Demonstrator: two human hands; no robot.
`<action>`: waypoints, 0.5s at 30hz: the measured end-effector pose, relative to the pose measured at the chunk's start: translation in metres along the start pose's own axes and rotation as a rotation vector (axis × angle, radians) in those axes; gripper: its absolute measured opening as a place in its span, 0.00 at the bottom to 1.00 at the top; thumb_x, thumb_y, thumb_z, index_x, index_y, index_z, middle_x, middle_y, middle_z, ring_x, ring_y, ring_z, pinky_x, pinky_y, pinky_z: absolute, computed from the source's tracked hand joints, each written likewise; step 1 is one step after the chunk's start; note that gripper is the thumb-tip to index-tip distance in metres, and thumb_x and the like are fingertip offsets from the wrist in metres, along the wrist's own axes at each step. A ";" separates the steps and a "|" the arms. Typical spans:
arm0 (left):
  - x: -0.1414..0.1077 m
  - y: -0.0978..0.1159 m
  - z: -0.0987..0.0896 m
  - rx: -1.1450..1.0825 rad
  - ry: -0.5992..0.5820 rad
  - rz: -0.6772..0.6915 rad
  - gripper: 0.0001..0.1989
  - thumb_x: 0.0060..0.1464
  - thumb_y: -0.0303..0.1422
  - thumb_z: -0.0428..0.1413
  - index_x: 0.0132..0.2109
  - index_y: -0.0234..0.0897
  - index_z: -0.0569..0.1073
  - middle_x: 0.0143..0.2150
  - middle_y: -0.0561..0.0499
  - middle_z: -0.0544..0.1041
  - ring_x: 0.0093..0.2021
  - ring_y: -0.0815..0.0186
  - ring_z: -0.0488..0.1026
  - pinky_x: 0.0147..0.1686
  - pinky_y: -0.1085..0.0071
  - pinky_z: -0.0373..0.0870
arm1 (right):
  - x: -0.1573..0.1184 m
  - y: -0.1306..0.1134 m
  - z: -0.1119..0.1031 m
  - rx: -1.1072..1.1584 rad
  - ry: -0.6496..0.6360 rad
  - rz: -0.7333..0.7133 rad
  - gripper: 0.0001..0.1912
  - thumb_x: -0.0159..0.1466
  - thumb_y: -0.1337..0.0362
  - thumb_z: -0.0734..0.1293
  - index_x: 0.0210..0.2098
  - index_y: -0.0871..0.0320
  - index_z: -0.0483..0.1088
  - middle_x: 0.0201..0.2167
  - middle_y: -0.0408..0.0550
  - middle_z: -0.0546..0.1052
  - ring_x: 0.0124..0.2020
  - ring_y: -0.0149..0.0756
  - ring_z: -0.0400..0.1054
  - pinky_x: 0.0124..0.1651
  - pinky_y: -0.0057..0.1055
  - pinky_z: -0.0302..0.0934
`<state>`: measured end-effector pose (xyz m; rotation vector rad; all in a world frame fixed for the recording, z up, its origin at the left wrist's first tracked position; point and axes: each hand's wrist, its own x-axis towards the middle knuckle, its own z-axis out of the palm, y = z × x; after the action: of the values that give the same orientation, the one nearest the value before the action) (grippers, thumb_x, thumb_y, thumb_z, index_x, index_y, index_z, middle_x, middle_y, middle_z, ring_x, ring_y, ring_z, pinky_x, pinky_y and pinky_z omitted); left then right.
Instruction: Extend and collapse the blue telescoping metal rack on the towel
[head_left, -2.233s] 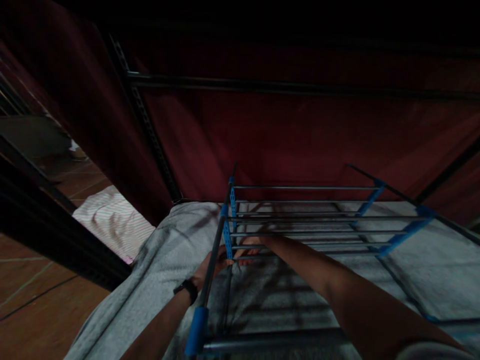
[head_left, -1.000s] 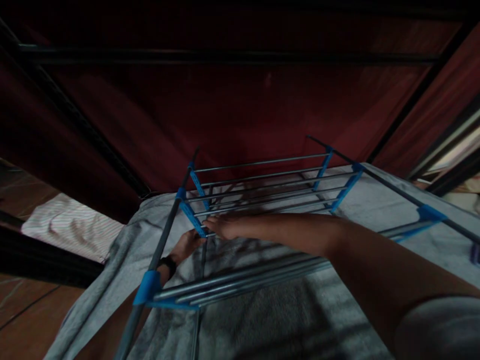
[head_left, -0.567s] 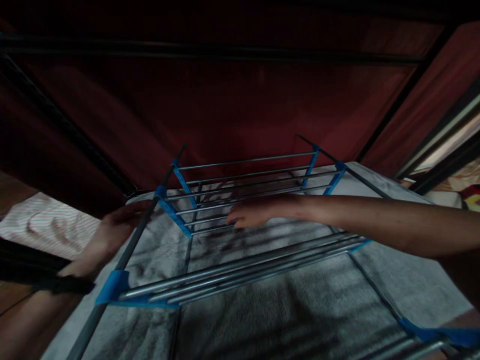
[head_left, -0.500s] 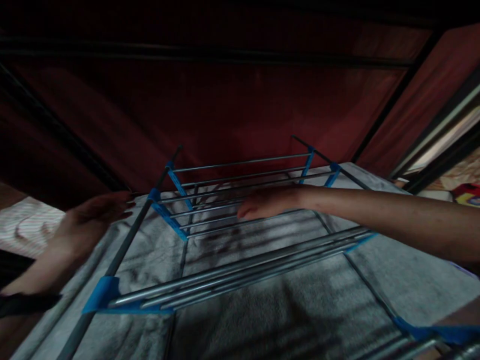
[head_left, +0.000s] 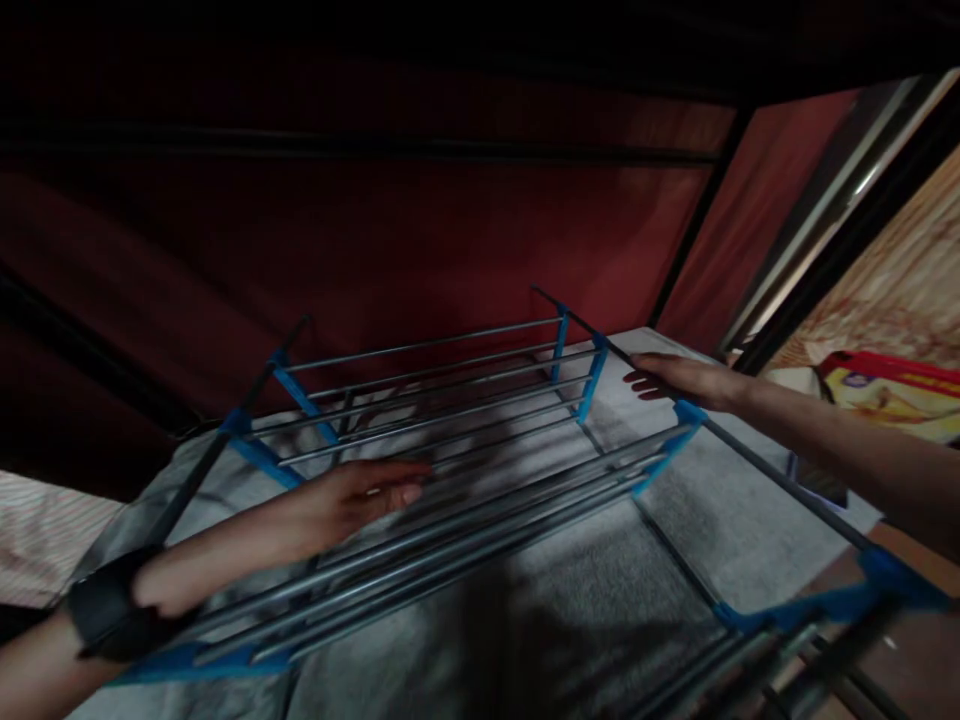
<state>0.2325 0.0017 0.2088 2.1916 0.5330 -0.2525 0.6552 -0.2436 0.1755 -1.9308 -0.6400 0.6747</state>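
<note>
A rack of grey metal bars with blue plastic side brackets [head_left: 592,375], which looks like a shoe rack, lies on a grey fuzzy cloth [head_left: 450,650]. My left hand [head_left: 360,500] hovers over the middle bars, fingers stretched out and thumb apart, holding nothing. It wears a black wristband [head_left: 109,605]. At the rack's right side pole [head_left: 780,475], my right hand [head_left: 679,380] has its fingers extended beside the pole, near a blue bracket. Whether it touches the pole I cannot tell. Part of the left side pole is hidden behind my left forearm.
A dark red panel wall [head_left: 420,240] with black frame bars rises behind the rack. To the right are a red and yellow package [head_left: 892,395] and a brown patterned surface [head_left: 900,250]. Striped fabric [head_left: 45,540] shows at the left.
My left hand has moved from outside the left pole to above the bars. My right hand has gone from over the bars to the right pole. The view has turned right.
</note>
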 end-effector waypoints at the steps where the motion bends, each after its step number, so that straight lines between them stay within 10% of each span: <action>1: 0.001 0.004 0.006 -0.063 -0.070 -0.039 0.31 0.59 0.54 0.52 0.63 0.42 0.69 0.64 0.49 0.72 0.60 0.57 0.71 0.54 0.67 0.71 | -0.006 0.001 0.006 0.053 -0.011 0.042 0.20 0.69 0.60 0.64 0.58 0.60 0.65 0.47 0.58 0.78 0.36 0.35 0.76 0.40 0.30 0.75; 5: -0.008 0.006 0.027 -0.273 -0.264 -0.114 0.32 0.59 0.53 0.52 0.64 0.40 0.67 0.52 0.48 0.79 0.41 0.63 0.77 0.34 0.74 0.72 | -0.018 -0.008 0.019 0.215 -0.007 0.096 0.21 0.66 0.75 0.61 0.58 0.61 0.64 0.40 0.54 0.80 0.26 0.27 0.73 0.32 0.22 0.73; 8: -0.013 0.000 0.034 -0.242 -0.161 -0.130 0.29 0.60 0.50 0.52 0.62 0.39 0.68 0.35 0.54 0.80 0.22 0.73 0.65 0.23 0.79 0.59 | -0.022 -0.015 0.022 0.314 -0.003 0.108 0.17 0.66 0.76 0.61 0.53 0.62 0.67 0.36 0.53 0.80 0.24 0.26 0.72 0.30 0.20 0.72; 15: -0.038 -0.042 0.019 -0.044 -0.063 -0.203 0.27 0.53 0.55 0.53 0.55 0.50 0.74 0.26 0.61 0.77 0.31 0.67 0.73 0.34 0.75 0.69 | -0.036 -0.018 0.046 0.444 -0.071 0.112 0.15 0.65 0.79 0.62 0.50 0.63 0.67 0.31 0.50 0.79 0.24 0.26 0.71 0.31 0.20 0.72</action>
<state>0.1800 -0.0009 0.1816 2.0808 0.7201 -0.4132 0.5947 -0.2327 0.1802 -1.5418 -0.3853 0.8779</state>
